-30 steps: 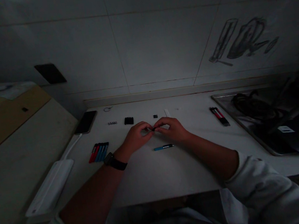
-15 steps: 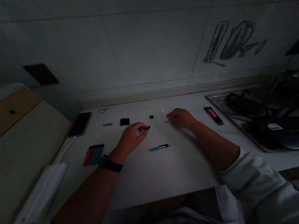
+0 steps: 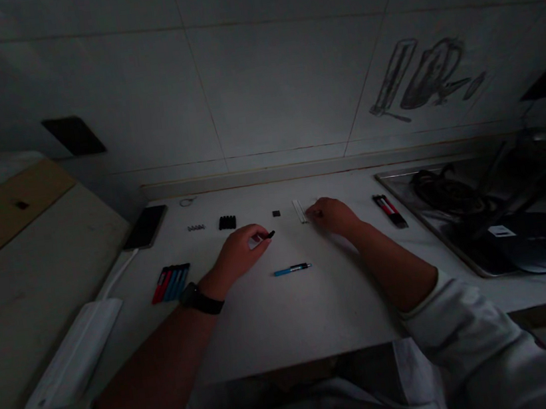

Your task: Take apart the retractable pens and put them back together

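Note:
My left hand (image 3: 242,249) is closed in a pinch around a small black pen part (image 3: 271,234), held just above the counter. My right hand (image 3: 332,214) is closed, its fingertips beside thin white pen refills (image 3: 299,212) lying side by side; what it pinches, if anything, I cannot make out. Between the hands sits a group of tiny dark pieces (image 3: 276,213). Nearer to me lies a blue pen barrel (image 3: 292,270) with a dark end. Left of my left hand are a row of black grips (image 3: 228,222) and several small springs (image 3: 196,227).
Red and blue pen barrels (image 3: 171,283) lie by my left wrist. Red and black pens (image 3: 390,210) are at right, before a hob (image 3: 451,235). A phone (image 3: 145,227), a white power strip (image 3: 74,355) and a thin ring-shaped item (image 3: 187,202) lie left.
The white refills now lie slightly more apart, and my right fingertips have drawn in a little. My left hand keeps the black pen part in nearly the same place.

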Demonstrator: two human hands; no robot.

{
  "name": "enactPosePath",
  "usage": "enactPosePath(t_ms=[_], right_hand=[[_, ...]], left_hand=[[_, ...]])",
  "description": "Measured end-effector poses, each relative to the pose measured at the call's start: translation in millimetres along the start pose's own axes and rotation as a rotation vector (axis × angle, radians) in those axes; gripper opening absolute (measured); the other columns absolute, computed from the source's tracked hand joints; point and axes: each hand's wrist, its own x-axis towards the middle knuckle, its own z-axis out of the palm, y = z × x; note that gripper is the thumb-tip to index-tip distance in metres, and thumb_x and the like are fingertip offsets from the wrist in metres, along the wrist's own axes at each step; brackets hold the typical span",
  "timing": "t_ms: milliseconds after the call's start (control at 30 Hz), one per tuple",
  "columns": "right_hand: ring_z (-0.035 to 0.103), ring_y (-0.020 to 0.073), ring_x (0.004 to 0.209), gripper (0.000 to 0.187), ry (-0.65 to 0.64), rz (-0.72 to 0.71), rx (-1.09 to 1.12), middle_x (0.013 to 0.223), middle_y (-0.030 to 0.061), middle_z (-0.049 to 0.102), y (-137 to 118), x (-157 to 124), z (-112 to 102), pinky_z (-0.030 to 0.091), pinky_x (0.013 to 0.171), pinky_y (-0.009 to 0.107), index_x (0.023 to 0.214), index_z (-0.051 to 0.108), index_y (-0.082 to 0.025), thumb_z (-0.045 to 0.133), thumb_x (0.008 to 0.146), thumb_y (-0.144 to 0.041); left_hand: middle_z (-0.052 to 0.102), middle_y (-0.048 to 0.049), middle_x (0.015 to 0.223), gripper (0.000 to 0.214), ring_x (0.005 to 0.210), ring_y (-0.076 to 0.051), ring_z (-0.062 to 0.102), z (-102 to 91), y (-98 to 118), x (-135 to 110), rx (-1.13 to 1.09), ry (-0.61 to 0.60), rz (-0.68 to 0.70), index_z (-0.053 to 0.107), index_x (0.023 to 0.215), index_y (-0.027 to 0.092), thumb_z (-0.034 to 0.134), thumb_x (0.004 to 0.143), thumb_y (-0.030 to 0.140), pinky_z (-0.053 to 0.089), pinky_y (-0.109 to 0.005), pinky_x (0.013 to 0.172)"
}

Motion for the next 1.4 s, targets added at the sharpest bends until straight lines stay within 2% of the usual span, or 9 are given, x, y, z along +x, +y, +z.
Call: enactPosePath(t_ms=[167, 333, 467, 667, 800, 967, 1067, 1267, 1400], right_hand=[[0.07, 0.0249, 0.104, 0.028, -0.019, -0.002, -0.028, 0.116, 0.01, 0.075, -1, -1, -3, 0.051, 0.093, 0.033, 0.114, 0.082, -0.025, 0.062, 0.094, -0.023], [0.069, 0.0243, 0.108, 0.034, -0.04, 0.001, -0.056, 0.121, 0.0089, 0.073, -3, -4, -9, 0.051, 0.093, 0.032, 0.122, 0.078, -0.028, 0.061, 0.095, -0.02], [0.068, 0.026, 0.11, 0.024, -0.09, -0.02, -0.107, 0.119, 0.0101, 0.073, -6, -8, -17, 0.05, 0.093, 0.032, 0.112, 0.081, -0.027, 0.063, 0.096, -0.024], [0.067, 0.0265, 0.112, 0.034, -0.078, -0.075, -0.109, 0.125, 0.0093, 0.071, -8, -10, -23, 0.051, 0.094, 0.034, 0.128, 0.075, -0.029, 0.066, 0.095, -0.023], [0.067, 0.0258, 0.111, 0.025, -0.127, -0.076, -0.114, 0.122, 0.0088, 0.071, -7, -8, -22, 0.05, 0.093, 0.033, 0.116, 0.079, -0.028, 0.065, 0.096, -0.024], [0.067, 0.0261, 0.111, 0.026, -0.124, -0.077, -0.12, 0.121, 0.0087, 0.071, -6, -8, -24, 0.051, 0.09, 0.033, 0.116, 0.079, -0.029, 0.068, 0.093, -0.023], [0.066, 0.0275, 0.112, 0.018, -0.163, -0.094, -0.148, 0.117, 0.0094, 0.071, -7, -10, -27, 0.05, 0.089, 0.034, 0.105, 0.081, -0.027, 0.069, 0.092, -0.022], [0.068, 0.027, 0.102, 0.015, -0.281, -0.198, -0.124, 0.115, 0.0121, 0.071, -21, -18, -30, 0.049, 0.084, 0.034, 0.102, 0.079, -0.023, 0.067, 0.093, -0.021], [0.068, 0.0244, 0.097, 0.018, -0.237, -0.26, -0.03, 0.112, 0.0128, 0.073, -38, -22, -27, 0.048, 0.084, 0.032, 0.105, 0.075, -0.019, 0.059, 0.096, -0.02]], left_hand=[[0.075, -0.003, 0.095, 0.009, 0.086, -0.019, 0.069, 0.9, -2, -1, 0.003, 0.005, 0.008, 0.069, 0.1, 0.022, 0.069, 0.093, 0.029, 0.055, -0.036, 0.082], [0.075, -0.0027, 0.094, 0.009, 0.085, -0.019, 0.069, 0.0, -1, 0, -0.002, -0.007, 0.011, 0.069, 0.098, 0.022, 0.069, 0.093, 0.03, 0.055, -0.035, 0.081], [0.075, -0.0029, 0.094, 0.008, 0.086, -0.019, 0.07, -1.5, 2, 1, -0.01, -0.015, -0.008, 0.069, 0.098, 0.022, 0.069, 0.093, 0.028, 0.055, -0.035, 0.082], [0.075, -0.0027, 0.095, 0.008, 0.086, -0.019, 0.07, -0.7, 2, 0, -0.001, -0.013, 0.01, 0.069, 0.099, 0.022, 0.069, 0.093, 0.027, 0.055, -0.035, 0.081], [0.075, -0.0028, 0.095, 0.008, 0.086, -0.019, 0.069, -0.3, 0, 0, 0.007, -0.011, 0.005, 0.069, 0.099, 0.022, 0.069, 0.093, 0.027, 0.055, -0.036, 0.082], [0.075, -0.0026, 0.095, 0.008, 0.087, -0.019, 0.07, -0.5, 0, 0, 0.004, -0.014, 0.002, 0.069, 0.099, 0.022, 0.07, 0.092, 0.027, 0.055, -0.035, 0.081], [0.075, -0.0027, 0.095, 0.008, 0.087, -0.019, 0.07, -0.9, 0, 0, -0.001, -0.013, -0.001, 0.069, 0.099, 0.022, 0.07, 0.092, 0.027, 0.055, -0.036, 0.082], [0.074, -0.0029, 0.095, 0.009, 0.087, -0.02, 0.07, -1.8, 1, 0, 0.0, -0.024, -0.004, 0.069, 0.1, 0.023, 0.069, 0.093, 0.028, 0.055, -0.036, 0.081], [0.073, -0.0036, 0.095, 0.008, 0.087, -0.02, 0.069, -2.7, 0, 1, 0.049, -0.005, 0.012, 0.069, 0.099, 0.022, 0.069, 0.093, 0.027, 0.054, -0.035, 0.081]])
